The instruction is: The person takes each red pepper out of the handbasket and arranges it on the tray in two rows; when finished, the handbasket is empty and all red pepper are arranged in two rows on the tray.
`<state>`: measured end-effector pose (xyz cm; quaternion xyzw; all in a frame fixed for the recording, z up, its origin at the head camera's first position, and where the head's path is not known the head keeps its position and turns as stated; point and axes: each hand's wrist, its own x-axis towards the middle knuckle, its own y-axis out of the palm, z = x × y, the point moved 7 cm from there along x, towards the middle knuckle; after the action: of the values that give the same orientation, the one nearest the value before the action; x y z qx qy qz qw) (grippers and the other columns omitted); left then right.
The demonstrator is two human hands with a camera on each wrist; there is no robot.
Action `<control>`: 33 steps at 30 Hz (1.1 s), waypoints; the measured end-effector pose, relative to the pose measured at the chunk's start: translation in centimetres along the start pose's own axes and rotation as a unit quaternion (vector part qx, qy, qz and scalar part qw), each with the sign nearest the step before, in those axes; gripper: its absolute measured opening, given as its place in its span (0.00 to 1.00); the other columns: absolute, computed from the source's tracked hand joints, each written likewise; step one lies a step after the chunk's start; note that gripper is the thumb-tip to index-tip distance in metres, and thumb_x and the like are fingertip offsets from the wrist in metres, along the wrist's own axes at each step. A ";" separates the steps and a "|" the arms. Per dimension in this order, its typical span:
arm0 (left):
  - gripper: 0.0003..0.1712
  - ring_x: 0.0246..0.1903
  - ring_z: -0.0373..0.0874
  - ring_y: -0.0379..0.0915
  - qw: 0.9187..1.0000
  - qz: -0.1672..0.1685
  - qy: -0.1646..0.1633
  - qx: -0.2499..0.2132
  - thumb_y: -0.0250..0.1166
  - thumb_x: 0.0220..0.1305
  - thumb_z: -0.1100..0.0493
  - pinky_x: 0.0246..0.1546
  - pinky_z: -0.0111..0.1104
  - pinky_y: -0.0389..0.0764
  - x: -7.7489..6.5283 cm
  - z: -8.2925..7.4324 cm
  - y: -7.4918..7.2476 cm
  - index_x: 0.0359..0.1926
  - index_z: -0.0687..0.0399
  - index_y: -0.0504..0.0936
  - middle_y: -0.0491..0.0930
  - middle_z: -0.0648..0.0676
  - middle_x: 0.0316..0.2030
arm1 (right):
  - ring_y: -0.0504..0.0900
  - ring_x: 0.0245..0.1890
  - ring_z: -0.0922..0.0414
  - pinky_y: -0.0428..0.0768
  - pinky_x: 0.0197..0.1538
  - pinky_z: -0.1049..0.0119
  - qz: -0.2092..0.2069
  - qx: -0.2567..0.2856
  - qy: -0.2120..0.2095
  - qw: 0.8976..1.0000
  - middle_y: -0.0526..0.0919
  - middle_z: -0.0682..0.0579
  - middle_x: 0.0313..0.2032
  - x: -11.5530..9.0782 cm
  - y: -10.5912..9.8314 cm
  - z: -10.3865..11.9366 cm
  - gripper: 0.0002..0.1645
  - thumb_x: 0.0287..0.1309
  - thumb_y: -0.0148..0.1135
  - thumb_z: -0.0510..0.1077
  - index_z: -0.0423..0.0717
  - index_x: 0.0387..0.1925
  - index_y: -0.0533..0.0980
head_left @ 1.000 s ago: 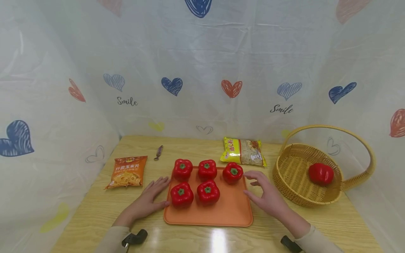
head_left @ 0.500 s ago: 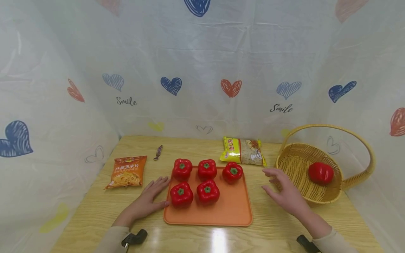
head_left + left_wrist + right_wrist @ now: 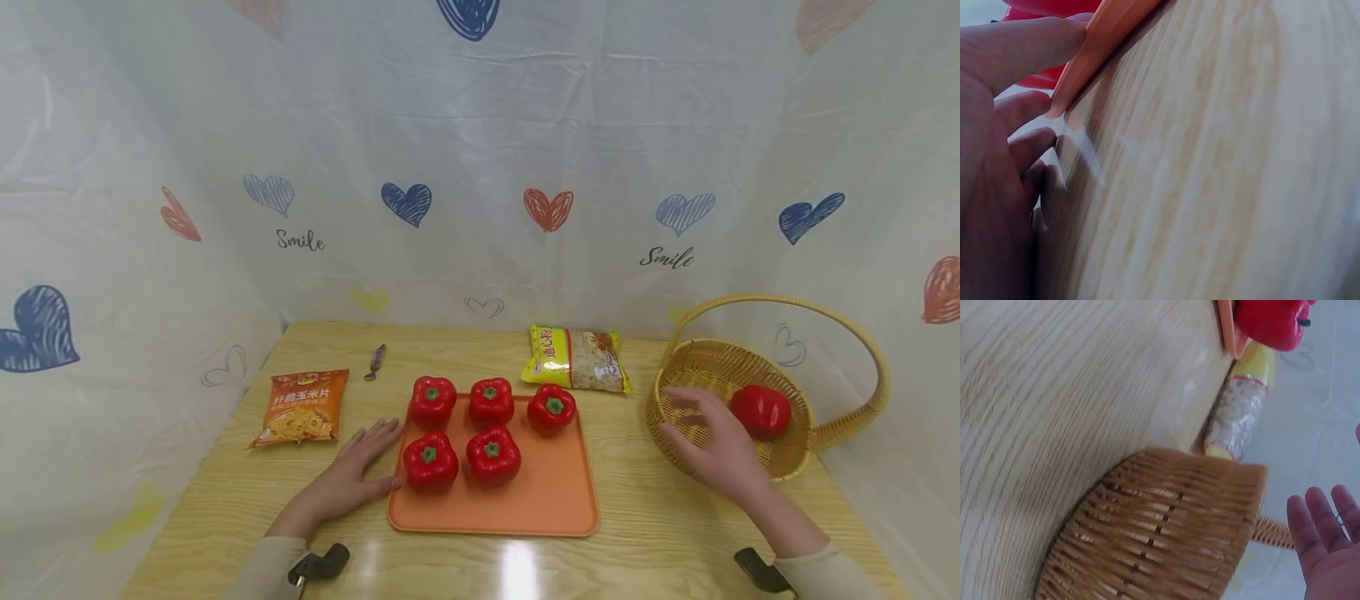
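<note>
Several red bell peppers with green stems, one of them a bell pepper (image 3: 492, 456) in the front row, stand on an orange tray (image 3: 540, 508). At the tray's left edge rests my left hand (image 3: 348, 475), fingers spread, thumb touching the rim; the left wrist view shows that thumb (image 3: 1035, 47) against the orange edge. My right hand (image 3: 716, 446) is over the near left side of a wicker basket (image 3: 675, 454), fingers loosely bent and holding nothing. Inside the basket, just right of this hand, lies another red bell pepper (image 3: 761, 412). The right wrist view shows the basket's woven wall (image 3: 1154, 531) beside the fingers.
An orange snack bag (image 3: 303, 408) lies left of the tray, and a small wrapped candy (image 3: 376, 362) behind it. A yellow and clear food packet (image 3: 577, 360) lies behind the tray. The basket's tall handle (image 3: 795, 302) arches above it. A heart-printed curtain (image 3: 480, 167) encloses the table.
My right hand has moved right, from beside the back right pepper on the tray to over the basket. The left hand and the peppers have stayed in place.
</note>
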<state>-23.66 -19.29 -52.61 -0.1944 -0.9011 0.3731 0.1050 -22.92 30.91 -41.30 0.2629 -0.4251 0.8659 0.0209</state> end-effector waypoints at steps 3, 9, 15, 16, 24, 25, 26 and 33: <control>0.46 0.78 0.59 0.42 1.000 -0.001 0.002 0.000 0.68 0.64 0.39 0.75 0.60 0.37 0.0 0.0 0.0 0.78 0.47 0.63 0.58 0.55 0.78 | 0.78 0.49 0.63 0.72 0.47 0.88 0.010 -0.019 0.028 0.999 0.80 0.45 0.52 0.0 -0.6 -0.9 0.33 0.55 0.75 0.35 0.43 0.62 0.75; 0.46 0.78 0.59 0.42 1.000 -0.001 0.002 0.002 0.68 0.65 0.40 0.75 0.60 0.37 -0.1 0.1 0.1 0.78 0.47 0.63 0.58 0.55 0.78 | 0.80 0.49 0.40 0.81 0.45 0.72 0.035 -0.044 0.075 0.996 0.77 0.39 0.55 0.1 -1.7 -3.2 0.30 0.62 0.71 0.42 0.43 0.64 0.72; 0.46 0.78 0.59 0.42 1.000 0.000 0.004 0.002 0.68 0.65 0.39 0.75 0.59 0.37 0.0 0.1 0.1 0.78 0.47 0.62 0.57 0.55 0.78 | 0.79 0.47 0.38 0.79 0.40 0.60 0.049 -0.066 0.115 0.990 0.76 0.35 0.53 0.2 -3.0 -5.6 0.31 0.68 0.66 0.49 0.40 0.66 0.71; 0.46 0.78 0.58 0.42 1.000 0.000 0.003 0.000 0.68 0.65 0.39 0.76 0.59 0.37 0.0 0.1 0.1 0.78 0.47 0.62 0.57 0.55 0.78 | 0.79 0.46 0.40 0.79 0.39 0.62 0.050 -0.073 0.119 0.989 0.76 0.36 0.52 0.2 -3.2 -6.1 0.31 0.69 0.65 0.50 0.39 0.66 0.71; 0.46 0.78 0.59 0.42 1.000 0.000 0.000 -0.001 0.68 0.65 0.40 0.76 0.59 0.36 -0.1 0.0 -0.1 0.78 0.48 0.62 0.57 0.55 0.78 | 0.75 0.51 0.31 0.80 0.43 0.36 0.072 -0.087 0.154 0.982 0.72 0.25 0.57 0.2 -3.8 -9.3 0.37 0.71 0.61 0.54 0.30 0.68 0.66; 0.46 0.78 0.59 0.42 1.000 0.000 -0.001 -0.001 0.68 0.65 0.40 0.76 0.59 0.36 -0.1 0.0 -0.1 0.78 0.48 0.62 0.57 0.55 0.78 | 0.74 0.51 0.30 0.79 0.43 0.35 0.073 -0.091 0.160 0.980 0.71 0.25 0.57 0.2 -3.9 -9.7 0.38 0.71 0.61 0.54 0.30 0.68 0.66; 0.46 0.78 0.59 0.42 1.000 0.000 -0.001 -0.002 0.68 0.65 0.40 0.76 0.59 0.36 -0.1 0.0 -0.1 0.78 0.48 0.62 0.57 0.55 0.78 | 0.73 0.51 0.29 0.79 0.43 0.33 0.074 -0.096 0.165 0.979 0.70 0.24 0.58 0.3 -4.0 -9.9 0.39 0.72 0.60 0.54 0.29 0.68 0.65; 0.46 0.79 0.58 0.41 1.000 0.005 -0.005 -0.002 0.68 0.65 0.39 0.76 0.60 0.36 0.0 0.3 0.1 0.78 0.46 0.62 0.56 0.54 0.78 | 0.70 0.50 0.27 0.77 0.47 0.30 0.091 -0.105 0.211 0.967 0.69 0.21 0.55 1.1 -5.1 -11.5 0.40 0.73 0.57 0.54 0.25 0.68 0.61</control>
<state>-23.73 -19.36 -52.88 -0.1969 -0.9014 0.3731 0.0979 -27.53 42.51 -42.84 0.0304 -0.5219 0.8504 0.0586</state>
